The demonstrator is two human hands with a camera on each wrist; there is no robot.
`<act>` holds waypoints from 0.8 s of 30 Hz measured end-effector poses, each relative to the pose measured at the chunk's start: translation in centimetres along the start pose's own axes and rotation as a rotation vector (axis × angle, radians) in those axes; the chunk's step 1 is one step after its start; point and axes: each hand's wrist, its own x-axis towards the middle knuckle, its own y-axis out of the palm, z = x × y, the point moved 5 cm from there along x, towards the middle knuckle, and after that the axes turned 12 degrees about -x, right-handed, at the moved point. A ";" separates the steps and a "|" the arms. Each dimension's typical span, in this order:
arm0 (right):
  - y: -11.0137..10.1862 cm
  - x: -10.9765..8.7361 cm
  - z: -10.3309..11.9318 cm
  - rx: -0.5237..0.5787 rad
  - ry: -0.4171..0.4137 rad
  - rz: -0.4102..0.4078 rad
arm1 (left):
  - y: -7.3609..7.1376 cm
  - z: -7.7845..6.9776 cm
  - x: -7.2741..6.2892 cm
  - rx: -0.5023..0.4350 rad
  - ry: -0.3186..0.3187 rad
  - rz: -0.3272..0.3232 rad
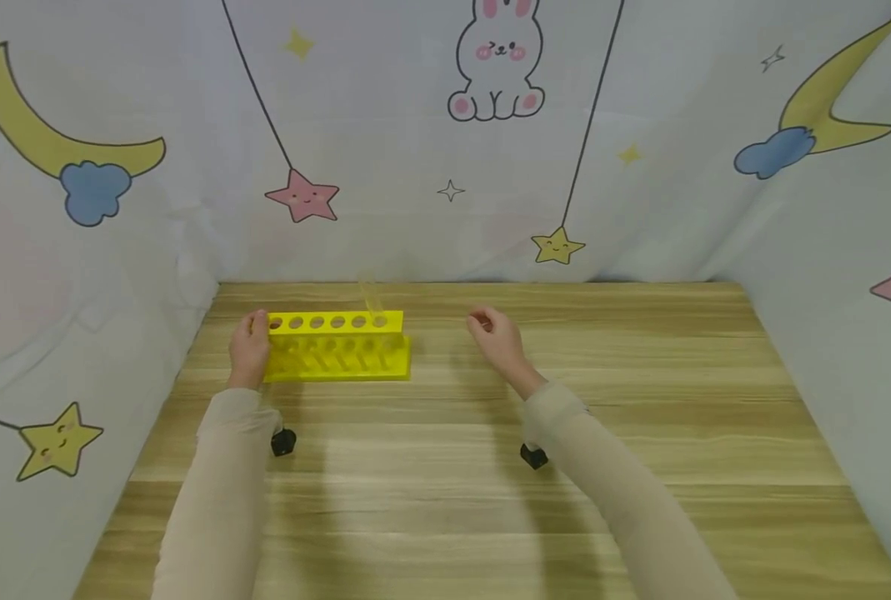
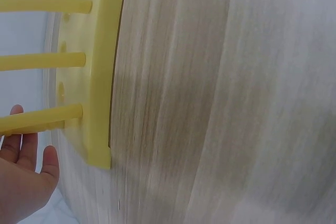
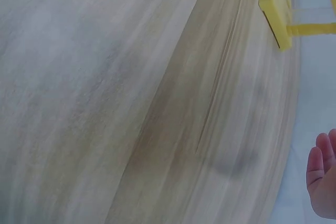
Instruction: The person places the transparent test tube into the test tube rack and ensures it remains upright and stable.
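Observation:
A yellow test tube rack (image 1: 340, 367) stands on the table towards the back left, with a row of round holes along its top bar. One clear test tube (image 1: 372, 298) sits in the rightmost hole, leaning a little, its upper part above the bar. My left hand (image 1: 249, 346) holds the rack's left end. In the left wrist view, the fingers of that hand (image 2: 29, 174) are beside the end post. To the right of the rack, apart from it, my right hand (image 1: 499, 340) hovers above the table with loosely curled fingers and nothing in them.
The wooden table (image 1: 430, 500) reaches back to a white cloth (image 1: 400, 150) printed with stars, moons and a rabbit, which also hangs at both sides. A small black device is at each wrist, the left one (image 1: 283, 442) and the right one (image 1: 533, 456).

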 end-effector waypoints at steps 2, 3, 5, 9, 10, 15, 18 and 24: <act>-0.2 -0.1 -0.3 0.005 0.005 -0.006 | 0.0 0.1 0.1 0.000 -0.006 0.001; -0.3 -0.2 -0.4 0.005 0.004 -0.007 | -0.1 0.2 0.1 0.000 -0.012 0.000; -0.5 -0.4 -0.7 0.005 0.003 -0.009 | -0.1 0.3 0.2 0.000 -0.019 -0.004; -0.8 -0.7 -1.4 -0.008 -0.001 -0.016 | -0.1 0.3 0.1 0.008 -0.013 0.000; -0.9 -0.8 -1.6 -0.012 0.000 -0.020 | -0.1 0.2 0.1 0.010 -0.008 0.003; -2.0 -1.4 -2.9 -0.027 0.026 -0.064 | -0.1 0.1 0.0 0.012 0.004 0.012; -2.9 -1.6 -3.8 -0.022 0.054 -0.104 | -0.1 0.0 0.0 0.019 0.006 0.015; -4.2 -2.0 -5.2 -0.015 0.081 -0.147 | -0.1 -0.1 0.0 0.059 0.004 0.016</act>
